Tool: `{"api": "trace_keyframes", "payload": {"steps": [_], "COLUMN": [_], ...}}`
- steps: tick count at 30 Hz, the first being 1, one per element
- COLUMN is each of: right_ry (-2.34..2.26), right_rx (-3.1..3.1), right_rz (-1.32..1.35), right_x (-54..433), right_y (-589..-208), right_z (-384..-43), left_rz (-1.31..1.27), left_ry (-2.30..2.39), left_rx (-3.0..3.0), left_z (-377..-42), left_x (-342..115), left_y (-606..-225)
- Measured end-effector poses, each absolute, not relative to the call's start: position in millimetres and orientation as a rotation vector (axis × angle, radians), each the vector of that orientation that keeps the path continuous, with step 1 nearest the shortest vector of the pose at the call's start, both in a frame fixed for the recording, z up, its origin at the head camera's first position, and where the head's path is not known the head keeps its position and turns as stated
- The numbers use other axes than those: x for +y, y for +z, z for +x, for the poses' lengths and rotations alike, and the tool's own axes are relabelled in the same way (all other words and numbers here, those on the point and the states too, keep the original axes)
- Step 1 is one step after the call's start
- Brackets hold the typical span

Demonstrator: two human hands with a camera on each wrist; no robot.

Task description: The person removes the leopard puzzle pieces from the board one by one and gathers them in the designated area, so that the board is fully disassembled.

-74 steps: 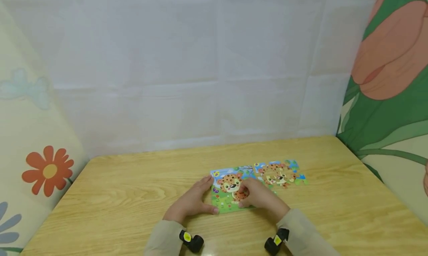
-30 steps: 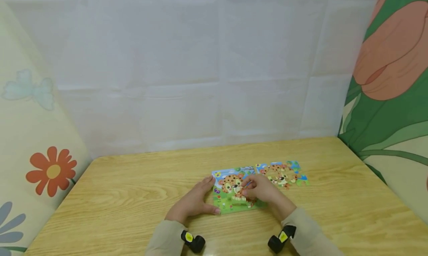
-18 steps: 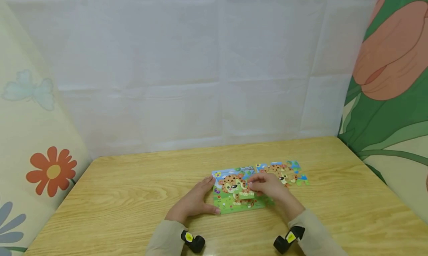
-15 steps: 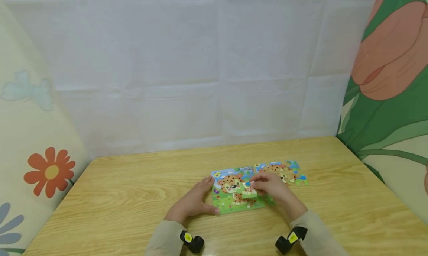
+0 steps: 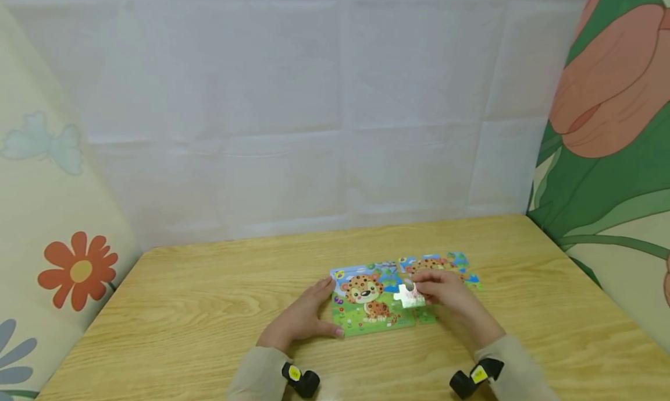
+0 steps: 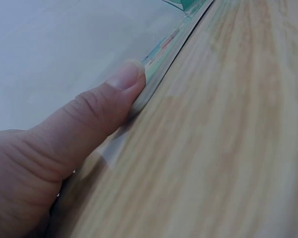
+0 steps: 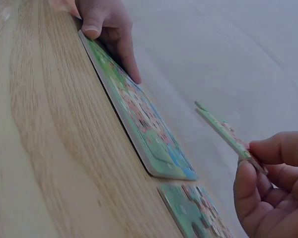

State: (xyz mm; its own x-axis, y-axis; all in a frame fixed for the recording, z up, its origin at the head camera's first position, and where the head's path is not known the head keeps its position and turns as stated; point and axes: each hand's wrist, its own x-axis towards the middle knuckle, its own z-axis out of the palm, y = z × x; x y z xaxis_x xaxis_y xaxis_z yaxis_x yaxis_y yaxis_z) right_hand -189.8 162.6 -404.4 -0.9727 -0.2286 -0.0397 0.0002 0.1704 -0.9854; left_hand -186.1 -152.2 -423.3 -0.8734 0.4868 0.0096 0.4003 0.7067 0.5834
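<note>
My right hand [image 5: 449, 293] pinches a jigsaw puzzle piece [image 5: 409, 297] between thumb and fingers. Glare whitens the piece in the head view; in the right wrist view its green face [image 7: 221, 131] tilts up, apart from the table. My left hand [image 5: 299, 316] spans the left side of a leopard picture board [image 5: 353, 319], thumb at the near corner and fingers at the far one. The left wrist view has that thumb [image 6: 102, 111] on the board's edge. Joined puzzle pieces [image 5: 431, 265] lie right of the board, partly hidden behind my right hand.
A light wooden table [image 5: 225, 290] carries everything. A white cloth [image 5: 262, 110] hangs behind it, with flower-printed panels on the left and right. Some joined pieces [image 7: 188, 208] lie close beside the board's right end.
My right hand has lifted the puzzle piece off the board's lower right and moved it rightward, turning it into the glare. The left hand has stayed at the board's left side.
</note>
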Motion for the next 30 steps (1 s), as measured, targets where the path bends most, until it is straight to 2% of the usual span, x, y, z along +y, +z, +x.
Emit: {"api": "trace_keyframes", "payload": {"steps": [30], "right_ry": [-1.623], "right_rx": [2.509], "right_rz": [-0.065], "right_x": [227], "right_y": [-411], "right_z": [-181], "left_rz": [0.721], "left_ry": [0.917], "left_rx": [2.754], "left_z": [-187], "left_x": [-152], "left_y": [-424]}}
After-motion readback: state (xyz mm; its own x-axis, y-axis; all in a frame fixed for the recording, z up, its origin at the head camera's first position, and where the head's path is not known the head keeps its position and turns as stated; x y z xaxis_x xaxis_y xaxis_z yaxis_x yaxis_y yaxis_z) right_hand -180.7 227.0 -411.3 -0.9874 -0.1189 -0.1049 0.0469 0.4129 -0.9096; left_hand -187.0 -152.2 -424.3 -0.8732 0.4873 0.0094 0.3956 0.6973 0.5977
